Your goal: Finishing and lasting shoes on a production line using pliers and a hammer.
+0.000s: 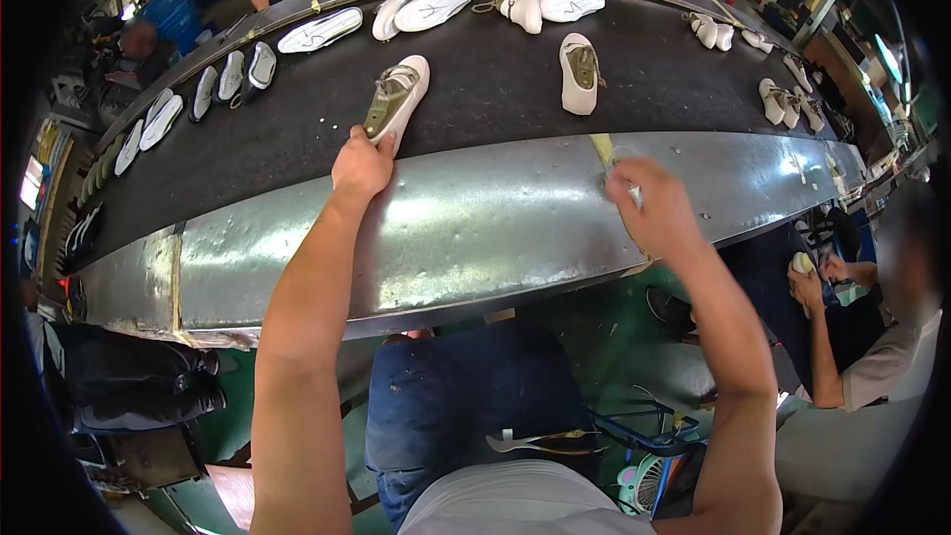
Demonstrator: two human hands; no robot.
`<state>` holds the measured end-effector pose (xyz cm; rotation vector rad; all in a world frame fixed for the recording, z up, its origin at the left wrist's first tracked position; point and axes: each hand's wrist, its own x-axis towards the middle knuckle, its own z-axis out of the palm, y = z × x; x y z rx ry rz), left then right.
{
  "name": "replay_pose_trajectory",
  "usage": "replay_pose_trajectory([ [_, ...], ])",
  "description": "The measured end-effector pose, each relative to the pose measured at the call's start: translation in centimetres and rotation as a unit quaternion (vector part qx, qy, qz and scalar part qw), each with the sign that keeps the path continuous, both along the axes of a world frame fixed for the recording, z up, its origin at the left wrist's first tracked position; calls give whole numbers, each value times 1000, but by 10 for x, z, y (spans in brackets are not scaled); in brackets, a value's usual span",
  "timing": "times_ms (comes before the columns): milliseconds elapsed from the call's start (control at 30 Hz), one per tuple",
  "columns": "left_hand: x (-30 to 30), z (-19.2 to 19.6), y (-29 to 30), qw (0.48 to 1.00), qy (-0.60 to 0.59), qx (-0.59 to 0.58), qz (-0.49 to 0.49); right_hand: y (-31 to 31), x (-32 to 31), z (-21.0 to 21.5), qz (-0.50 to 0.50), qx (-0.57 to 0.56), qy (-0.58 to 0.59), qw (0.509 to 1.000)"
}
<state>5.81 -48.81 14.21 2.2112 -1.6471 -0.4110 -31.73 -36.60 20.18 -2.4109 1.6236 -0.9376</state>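
My left hand [364, 164] grips the heel end of a white shoe [401, 104] with an olive inside, its toe pointing away from me on the dark belt. Over the metal edge [475, 208] in front of me is my right hand [654, 206], fingers curled closed and slightly blurred. A small pale glint shows at its fingertips; what it holds, if anything, I cannot make out. Beside that hand a yellowish strip [602, 149] crosses the metal. Farther off, a second white shoe with an olive inside [580, 74] stands alone on the belt [495, 64].
Several shoes line the belt's far side, some with white soles [433, 7] upward. More stand at the right [783, 102]. Pincers [540, 442] lie on my lap, and a small fan [649, 481] is below right. A co-worker [872, 337] sits close at right; others work across the belt.
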Motion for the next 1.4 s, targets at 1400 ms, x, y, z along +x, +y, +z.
replay_pose_trajectory([
  [1400,-8,98,144,801,435,-236,-336,-12,162,84,292,-17,-60,955],
])
